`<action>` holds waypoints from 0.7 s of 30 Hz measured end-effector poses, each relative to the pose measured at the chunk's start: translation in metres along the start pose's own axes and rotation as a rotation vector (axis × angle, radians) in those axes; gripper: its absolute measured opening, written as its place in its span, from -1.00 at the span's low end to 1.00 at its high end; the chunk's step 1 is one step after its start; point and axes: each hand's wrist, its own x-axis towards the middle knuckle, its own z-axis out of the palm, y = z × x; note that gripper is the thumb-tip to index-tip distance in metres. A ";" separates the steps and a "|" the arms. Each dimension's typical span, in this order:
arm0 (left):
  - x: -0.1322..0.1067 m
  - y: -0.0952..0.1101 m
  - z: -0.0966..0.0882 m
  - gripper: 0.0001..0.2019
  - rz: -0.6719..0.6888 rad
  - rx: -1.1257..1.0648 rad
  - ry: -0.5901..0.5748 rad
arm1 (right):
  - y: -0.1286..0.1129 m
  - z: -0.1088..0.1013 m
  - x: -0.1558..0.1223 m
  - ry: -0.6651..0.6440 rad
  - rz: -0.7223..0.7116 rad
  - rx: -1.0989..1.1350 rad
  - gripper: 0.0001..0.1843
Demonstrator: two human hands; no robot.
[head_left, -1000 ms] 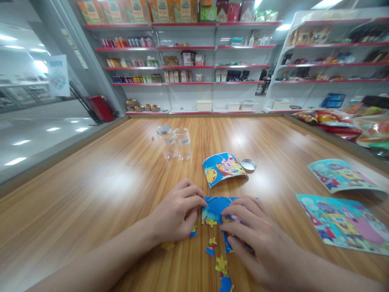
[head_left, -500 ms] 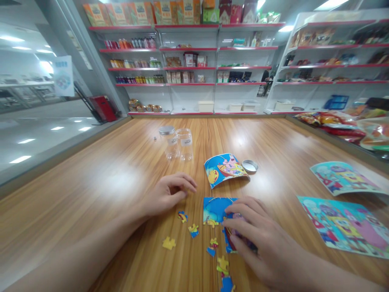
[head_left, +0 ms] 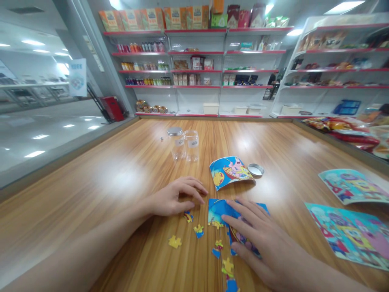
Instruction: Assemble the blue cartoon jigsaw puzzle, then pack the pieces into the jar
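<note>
A partly joined blue cartoon puzzle (head_left: 217,209) lies on the wooden table (head_left: 121,178). My right hand (head_left: 258,239) lies flat on it with fingers stretched out, covering its right part. My left hand (head_left: 174,196) rests just left of the puzzle, fingers curled down toward a loose piece (head_left: 188,217); whether it grips anything is unclear. More loose pieces (head_left: 199,230) lie scattered in front of the puzzle, among them a yellow one (head_left: 175,242).
A curled picture card (head_left: 229,172) and a metal lid (head_left: 255,170) lie behind the puzzle. Two clear jars (head_left: 184,144) stand farther back. Two finished picture sheets (head_left: 349,231) lie at right. Snack bags (head_left: 343,127) sit at the far right edge; store shelves stand behind.
My left hand left the puzzle's edge, drew back left, then came down near a loose piece. My right hand flattened out on the puzzle. The camera shifted slightly.
</note>
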 end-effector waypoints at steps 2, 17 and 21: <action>0.000 0.000 -0.004 -0.83 -0.013 -0.026 -0.038 | 0.002 0.001 -0.001 -0.014 -0.009 -0.002 -0.47; -0.001 0.000 -0.019 -0.87 -0.033 -0.105 -0.232 | 0.005 0.002 0.000 -0.079 0.007 -0.020 -0.50; -0.003 -0.004 -0.022 -0.80 -0.047 -0.137 -0.267 | 0.004 0.002 -0.001 -0.083 0.010 -0.026 -0.50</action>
